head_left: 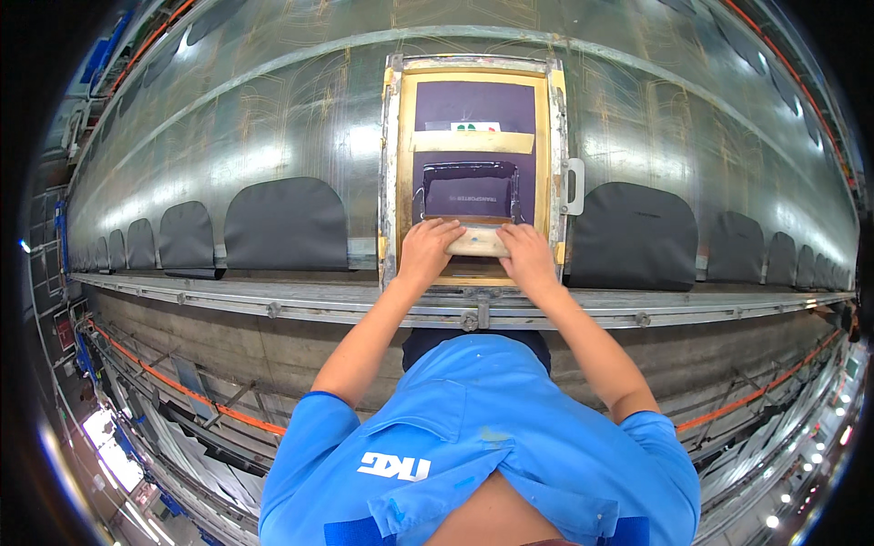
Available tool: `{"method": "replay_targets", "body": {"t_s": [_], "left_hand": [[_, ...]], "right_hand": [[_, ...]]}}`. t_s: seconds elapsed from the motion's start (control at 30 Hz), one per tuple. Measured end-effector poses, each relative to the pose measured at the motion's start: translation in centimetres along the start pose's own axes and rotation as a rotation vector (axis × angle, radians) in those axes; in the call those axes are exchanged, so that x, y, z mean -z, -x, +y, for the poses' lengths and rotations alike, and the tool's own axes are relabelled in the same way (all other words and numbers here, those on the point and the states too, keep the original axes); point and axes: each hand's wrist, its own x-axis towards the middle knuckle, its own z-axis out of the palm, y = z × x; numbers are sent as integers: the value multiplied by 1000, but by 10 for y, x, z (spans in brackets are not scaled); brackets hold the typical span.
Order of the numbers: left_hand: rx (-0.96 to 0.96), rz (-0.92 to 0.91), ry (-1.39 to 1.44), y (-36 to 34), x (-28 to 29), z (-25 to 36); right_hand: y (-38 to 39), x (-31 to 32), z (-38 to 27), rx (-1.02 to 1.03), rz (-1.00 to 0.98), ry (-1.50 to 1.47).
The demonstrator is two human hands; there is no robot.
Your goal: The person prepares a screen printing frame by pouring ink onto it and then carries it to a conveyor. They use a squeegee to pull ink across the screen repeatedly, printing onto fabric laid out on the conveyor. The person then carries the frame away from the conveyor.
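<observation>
Both of my hands grip a wooden-handled squeegee (479, 242) at the near end of a screen-printing frame (390, 182). My left hand (428, 252) is closed on its left end and my right hand (530, 256) on its right end, thumbs turned inward. Beyond the squeegee lies the purple mesh (475, 105). Dark wet ink (469, 167) borders a rectangle of the mesh that bears a light printed line. A strip of yellowish tape (473, 142) crosses the mesh farther off. The squeegee's blade edge is mostly hidden from me.
The frame lies on a long, shiny table (300, 100). Black rounded sheets (287, 223) line its near edge to the left, with more black sheets (635, 235) to the right. A metal rail (364, 309) runs along the front. A light handle (574, 187) juts from the frame's right side.
</observation>
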Motion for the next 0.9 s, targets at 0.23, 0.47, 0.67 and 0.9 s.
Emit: {"method": "replay_targets", "body": {"t_s": [0.23, 0.47, 0.67, 0.9], "left_hand": [[33, 72, 40, -101, 28, -24], [6, 58, 9, -28, -9, 9], [-20, 50, -3, 8, -7, 9], [14, 54, -10, 18, -16, 20]], "right_hand": [[-97, 22, 48, 111, 139, -87], [1, -10, 31, 29, 121, -102], [-18, 44, 55, -237, 37, -587], [-93, 2, 172, -395, 599, -249]]}}
